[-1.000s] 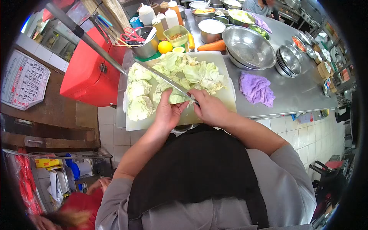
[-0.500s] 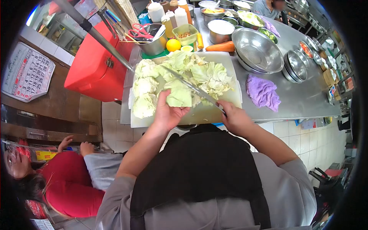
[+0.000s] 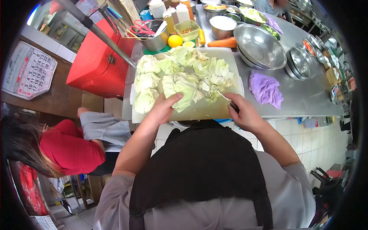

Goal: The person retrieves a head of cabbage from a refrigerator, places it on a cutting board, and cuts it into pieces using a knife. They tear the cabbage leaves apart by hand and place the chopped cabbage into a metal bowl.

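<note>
My left hand (image 3: 163, 109) is closed on the near edge of a cabbage leaf (image 3: 179, 89), thumb on top and fingers partly hidden beneath. In my right hand (image 3: 247, 115) is a knife (image 3: 220, 94), gripped by its dark handle; its blade points away from me and leftward, the tip among the leaves right of the held one. Both hands are over the near part of a pale cutting board (image 3: 226, 109). Cut cabbage chunks (image 3: 147, 82) line the board's left side. More loose cabbage leaves (image 3: 214, 71) lie along its back and right.
Behind the board stand a metal pot (image 3: 158, 40) with scissors, an orange (image 3: 175, 40), a plastic tub (image 3: 187, 30) and a carrot (image 3: 222, 42). Steel bowls (image 3: 260, 46) and a purple cloth (image 3: 265, 89) are to the right. A red cooler (image 3: 96, 63) and a person in red (image 3: 71, 149) are at left.
My left hand has turned over from palm-up to thumb-on-top, on a leaf now lying lower. The knife has moved right, its tip lower. The person in red has shifted.
</note>
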Available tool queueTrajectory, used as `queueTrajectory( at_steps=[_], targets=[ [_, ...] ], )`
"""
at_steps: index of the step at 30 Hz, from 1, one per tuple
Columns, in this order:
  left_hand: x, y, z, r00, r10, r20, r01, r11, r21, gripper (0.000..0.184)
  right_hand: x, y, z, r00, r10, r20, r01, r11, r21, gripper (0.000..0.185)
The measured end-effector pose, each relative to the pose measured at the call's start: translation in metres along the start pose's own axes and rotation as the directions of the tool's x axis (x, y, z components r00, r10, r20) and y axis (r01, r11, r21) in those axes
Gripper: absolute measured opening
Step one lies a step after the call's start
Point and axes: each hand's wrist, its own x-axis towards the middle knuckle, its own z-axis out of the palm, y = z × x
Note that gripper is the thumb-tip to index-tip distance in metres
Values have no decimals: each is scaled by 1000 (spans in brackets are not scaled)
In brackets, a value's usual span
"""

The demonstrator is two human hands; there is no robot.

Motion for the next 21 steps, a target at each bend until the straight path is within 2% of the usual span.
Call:
queueTrajectory(
  at_steps=[3, 6, 9, 12, 15, 18, 21],
  targets=[
    [2, 1, 10, 999, -39, 2, 39, 999, 22, 58, 5, -5, -2, 999, 29, 41, -28, 999, -43, 37],
    [9, -5, 14, 998, -62, -27, 65, 987, 147, 59, 8, -5, 1, 994, -87, 61, 97, 980, -174, 39],
    [7, -3, 26, 981, -156, -111, 180, 949, 260, 55, 13, -14, 3, 984, -112, 139, 140, 967, -213, 40],
    [6, -7, 35, 932, -239, -272, 309, 917, 251, 50, 17, -14, 9, 979, -161, 128, 184, 963, -196, 42],
    [9, -14, 32, 979, -167, -119, 190, 959, 211, 47, 19, -8, 13, 968, -200, 152, 229, 951, -208, 45],
    [11, -10, 30, 948, -300, -103, 316, 920, 232, 39, 20, -9, 13, 973, -133, 187, 180, 948, -263, 45],
    [10, -10, 36, 932, -326, -158, 353, 916, 192, 36, 20, -5, 17, 980, -85, 182, 138, 943, -303, 47]
  ],
)
